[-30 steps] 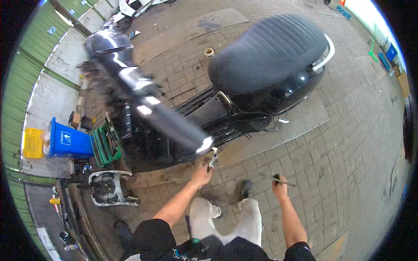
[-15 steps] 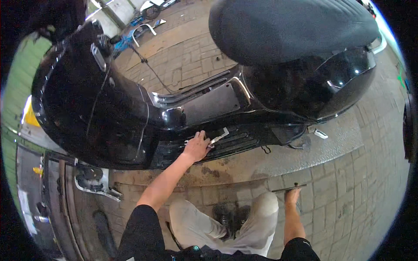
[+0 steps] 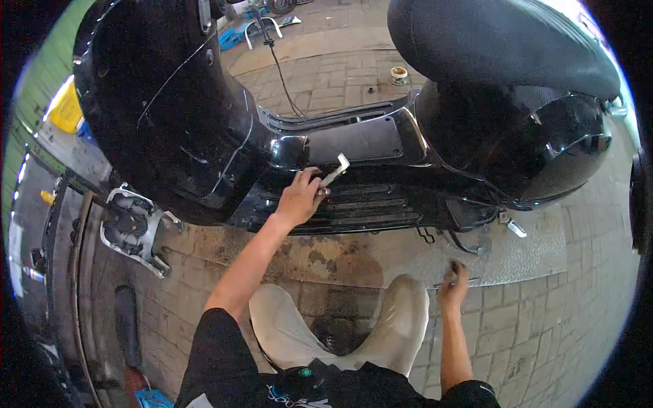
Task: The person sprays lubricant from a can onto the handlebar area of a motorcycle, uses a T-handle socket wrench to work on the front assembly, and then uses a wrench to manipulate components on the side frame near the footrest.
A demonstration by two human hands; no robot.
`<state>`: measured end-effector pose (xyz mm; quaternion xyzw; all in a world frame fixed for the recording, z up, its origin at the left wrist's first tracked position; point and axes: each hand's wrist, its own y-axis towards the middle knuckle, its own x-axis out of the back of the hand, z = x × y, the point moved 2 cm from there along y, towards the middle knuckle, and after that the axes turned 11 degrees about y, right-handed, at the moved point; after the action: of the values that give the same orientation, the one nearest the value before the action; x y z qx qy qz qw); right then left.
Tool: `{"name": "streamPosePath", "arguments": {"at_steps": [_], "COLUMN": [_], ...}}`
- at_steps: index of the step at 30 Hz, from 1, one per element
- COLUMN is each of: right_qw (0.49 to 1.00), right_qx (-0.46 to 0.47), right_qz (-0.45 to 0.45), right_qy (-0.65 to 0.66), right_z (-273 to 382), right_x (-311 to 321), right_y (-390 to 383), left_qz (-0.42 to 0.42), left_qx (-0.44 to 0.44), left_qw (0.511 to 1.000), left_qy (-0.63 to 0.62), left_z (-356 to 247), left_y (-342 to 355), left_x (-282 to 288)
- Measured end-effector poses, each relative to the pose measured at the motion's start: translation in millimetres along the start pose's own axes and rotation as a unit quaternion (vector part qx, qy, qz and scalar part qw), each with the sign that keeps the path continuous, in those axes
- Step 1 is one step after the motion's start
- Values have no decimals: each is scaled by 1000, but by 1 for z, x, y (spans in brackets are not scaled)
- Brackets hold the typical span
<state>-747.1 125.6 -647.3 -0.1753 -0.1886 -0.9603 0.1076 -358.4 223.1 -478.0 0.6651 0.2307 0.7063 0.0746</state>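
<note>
In front of me stands a black scooter (image 3: 354, 178) with a ribbed footboard. My left hand (image 3: 298, 200) is above that footboard, its fingers closed around a pale bent metal bracket (image 3: 333, 175) whose hooked end points up and away to the right. Near my right knee, my right hand (image 3: 453, 289) is closed; a thin dark rod (image 3: 473, 281) shows beside its fingers, its kind too small to make out. The scooter's dark seat (image 3: 503, 47) rises at the far right, and the front leg shield (image 3: 170, 122) at the left.
A metal checker plate (image 3: 524, 255) lies under the scooter on brick paving. At the left are a grey-and-black frame-like part (image 3: 132, 224) and dark rails (image 3: 81, 272). A small tub (image 3: 399, 75) stands beyond the scooter. A cable (image 3: 279, 68) hangs past the footboard.
The view has shifted, so the scooter sits farther right. My left hand still holds the bracket, now tilted more upright. My right hand has moved forward, and the rod has turned with it.
</note>
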Motion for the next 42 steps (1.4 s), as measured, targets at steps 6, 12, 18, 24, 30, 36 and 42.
{"name": "streamPosePath", "arguments": {"at_steps": [6,12,18,24,30,36,42], "right_qw": [942,915,934,919,905,933,850], "right_qx": [257,221,271,95,-22,264,452], "right_qz": [213,270,164,253,270,233,260], "right_qy": [12,-202,-166,-287,-328,72,77], "right_z": [163,178,240,238,233,280,350], "right_x": [-110,-148,-175,-251,-282,-222,-95], "right_y": [91,126,194,271,290,240,113], "left_qz": [92,49,3,-135,-287,-208,-162], "left_qx": [-22,56,112,154,204,391,356], "left_qw": [995,997,993,977,896,617,575], "left_qy": [41,29,45,-53,-271,-650,-719], "left_z": [-1,1,2,10,-3,-13,-47], "left_y": [-17,-16,-17,-11,-36,-77,-69], "left_x": [-15,-38,-32,5,92,103,116]}}
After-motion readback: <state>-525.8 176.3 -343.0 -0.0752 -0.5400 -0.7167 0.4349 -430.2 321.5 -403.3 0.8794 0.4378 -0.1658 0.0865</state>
